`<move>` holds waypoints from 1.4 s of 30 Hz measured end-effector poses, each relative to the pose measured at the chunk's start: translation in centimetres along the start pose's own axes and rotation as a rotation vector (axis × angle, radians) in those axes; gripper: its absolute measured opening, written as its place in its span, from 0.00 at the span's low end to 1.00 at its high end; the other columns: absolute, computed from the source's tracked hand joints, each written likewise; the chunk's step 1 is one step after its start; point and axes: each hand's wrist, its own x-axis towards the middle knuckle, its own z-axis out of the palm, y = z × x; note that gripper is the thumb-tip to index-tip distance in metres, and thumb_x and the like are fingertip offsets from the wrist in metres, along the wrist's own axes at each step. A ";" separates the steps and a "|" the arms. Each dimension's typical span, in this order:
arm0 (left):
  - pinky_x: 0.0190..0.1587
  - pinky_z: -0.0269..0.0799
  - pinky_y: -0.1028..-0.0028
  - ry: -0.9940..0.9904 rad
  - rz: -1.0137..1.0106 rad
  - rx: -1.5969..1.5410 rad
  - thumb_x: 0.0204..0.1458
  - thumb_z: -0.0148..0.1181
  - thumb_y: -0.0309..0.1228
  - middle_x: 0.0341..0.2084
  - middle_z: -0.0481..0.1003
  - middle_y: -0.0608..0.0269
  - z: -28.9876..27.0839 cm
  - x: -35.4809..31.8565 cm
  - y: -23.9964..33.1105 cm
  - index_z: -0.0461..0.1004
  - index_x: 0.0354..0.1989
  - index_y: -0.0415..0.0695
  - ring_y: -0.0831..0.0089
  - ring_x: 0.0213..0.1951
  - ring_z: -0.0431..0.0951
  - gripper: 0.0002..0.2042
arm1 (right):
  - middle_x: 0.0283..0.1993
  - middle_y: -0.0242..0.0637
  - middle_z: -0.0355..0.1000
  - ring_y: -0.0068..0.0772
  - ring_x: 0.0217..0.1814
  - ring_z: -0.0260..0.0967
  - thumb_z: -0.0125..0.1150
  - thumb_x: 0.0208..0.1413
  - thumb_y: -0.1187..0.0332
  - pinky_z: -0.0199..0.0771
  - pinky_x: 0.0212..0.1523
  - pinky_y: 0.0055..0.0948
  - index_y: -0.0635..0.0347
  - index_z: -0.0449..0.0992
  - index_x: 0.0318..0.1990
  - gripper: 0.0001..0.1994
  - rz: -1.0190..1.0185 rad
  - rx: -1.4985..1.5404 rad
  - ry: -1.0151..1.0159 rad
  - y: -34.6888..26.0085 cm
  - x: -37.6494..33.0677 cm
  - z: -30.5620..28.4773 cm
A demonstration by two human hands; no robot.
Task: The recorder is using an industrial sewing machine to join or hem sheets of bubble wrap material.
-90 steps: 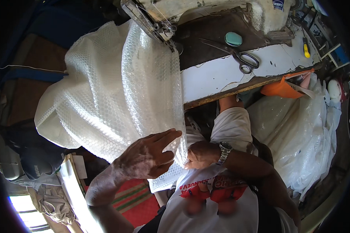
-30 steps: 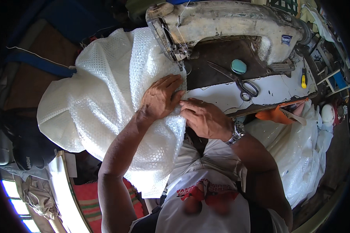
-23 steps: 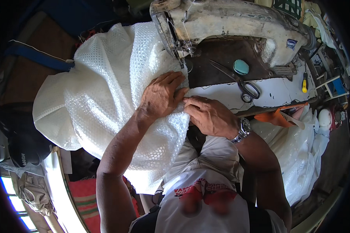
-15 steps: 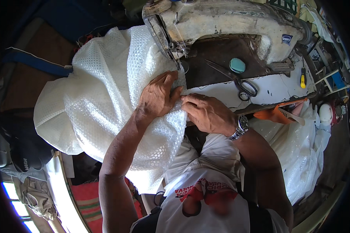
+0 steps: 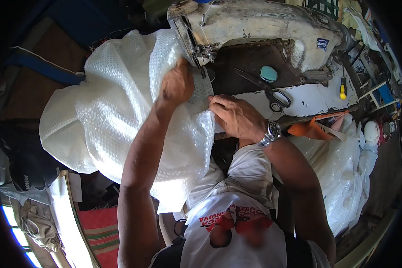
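Bubble wrap edge runs up frame centre toward sewing machine; left hand nearer machine, fingers curled, grip unclear; right hand pinches edge lower.

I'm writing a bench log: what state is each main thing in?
Clear bubble-wrap sheet: rumpled, spread out.
Worn off-white metal sewing machine: upright, whether running unclear.
Black-handled metal scissors: lying flat, blades seemingly together.
Slim yellow-handled tool: lying flat.
Silver metal wristwatch: worn on the right wrist.
Left hand: fingertips blurred, grip unclear.
Right hand: fingertips at the sheet's edge.
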 end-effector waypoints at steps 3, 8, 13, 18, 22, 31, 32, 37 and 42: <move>0.48 0.79 0.46 0.005 -0.102 0.064 0.57 0.62 0.32 0.41 0.82 0.34 0.0 3.7 -2.2 0.69 0.61 0.36 0.34 0.44 0.82 0.24 | 0.57 0.45 0.74 0.51 0.58 0.75 0.64 0.55 0.75 0.80 0.57 0.42 0.65 0.77 0.46 0.11 -0.039 -0.076 0.006 -0.7 -0.4 0.5; 0.65 0.72 0.59 -0.450 -0.062 0.046 0.58 0.69 0.40 0.58 0.80 0.51 -0.3 6.5 -3.6 0.78 0.62 0.51 0.50 0.60 0.78 0.23 | 0.54 0.46 0.71 0.50 0.60 0.72 0.64 0.51 0.72 0.76 0.61 0.43 0.62 0.77 0.46 0.14 -0.048 -0.115 -0.007 -1.3 -0.5 0.5; 0.62 0.75 0.62 -0.305 0.094 -0.179 0.55 0.74 0.37 0.53 0.83 0.57 0.0 5.7 -3.6 0.82 0.57 0.51 0.60 0.56 0.81 0.21 | 0.55 0.47 0.70 0.48 0.64 0.71 0.66 0.53 0.67 0.67 0.69 0.47 0.61 0.77 0.45 0.13 -0.080 -0.085 -0.107 -0.6 0.5 -0.3; 0.57 0.77 0.59 -0.258 0.008 -0.056 0.59 0.66 0.33 0.54 0.81 0.49 0.7 3.8 -2.4 0.82 0.54 0.48 0.48 0.54 0.82 0.15 | 0.51 0.46 0.69 0.46 0.58 0.73 0.67 0.50 0.68 0.65 0.69 0.51 0.61 0.76 0.42 0.13 -0.113 -0.086 -0.122 -0.3 1.3 -0.4; 0.56 0.79 0.54 -0.220 -0.197 0.211 0.59 0.62 0.31 0.53 0.80 0.46 0.8 3.2 -1.1 0.82 0.53 0.45 0.45 0.53 0.82 0.14 | 0.54 0.46 0.69 0.44 0.65 0.71 0.65 0.57 0.62 0.64 0.70 0.54 0.61 0.78 0.47 0.14 -0.100 -0.145 -0.165 -0.3 1.7 -0.5; 0.55 0.80 0.53 -0.236 -0.200 0.304 0.58 0.59 0.28 0.55 0.78 0.47 0.5 3.7 -0.8 0.77 0.58 0.45 0.45 0.52 0.82 0.18 | 0.54 0.46 0.68 0.42 0.62 0.72 0.64 0.60 0.60 0.62 0.71 0.57 0.60 0.77 0.48 0.15 -0.062 -0.194 -0.221 -0.5 2.3 -0.7; 0.54 0.81 0.53 -0.243 -0.195 0.317 0.58 0.58 0.28 0.57 0.78 0.47 0.5 3.7 -0.9 0.77 0.58 0.46 0.46 0.52 0.83 0.18 | 0.54 0.46 0.68 0.43 0.62 0.72 0.63 0.60 0.61 0.62 0.71 0.57 0.60 0.77 0.48 0.15 -0.047 -0.199 -0.232 -0.4 2.3 -0.6; 0.51 0.82 0.53 -0.156 -0.060 0.330 0.59 0.58 0.28 0.61 0.75 0.50 0.6 3.7 -1.2 0.76 0.60 0.51 0.46 0.51 0.83 0.19 | 0.51 0.45 0.67 0.44 0.56 0.72 0.63 0.57 0.63 0.61 0.69 0.55 0.60 0.75 0.46 0.13 -0.080 -0.172 -0.152 0.4 2.8 -0.2; 0.49 0.83 0.53 -0.097 -0.060 0.318 0.61 0.57 0.30 0.63 0.73 0.50 1.1 3.5 -2.3 0.74 0.64 0.52 0.45 0.50 0.83 0.21 | 0.50 0.46 0.68 0.47 0.54 0.72 0.64 0.54 0.67 0.62 0.68 0.51 0.62 0.74 0.44 0.13 -0.070 -0.158 -0.104 0.6 2.6 0.4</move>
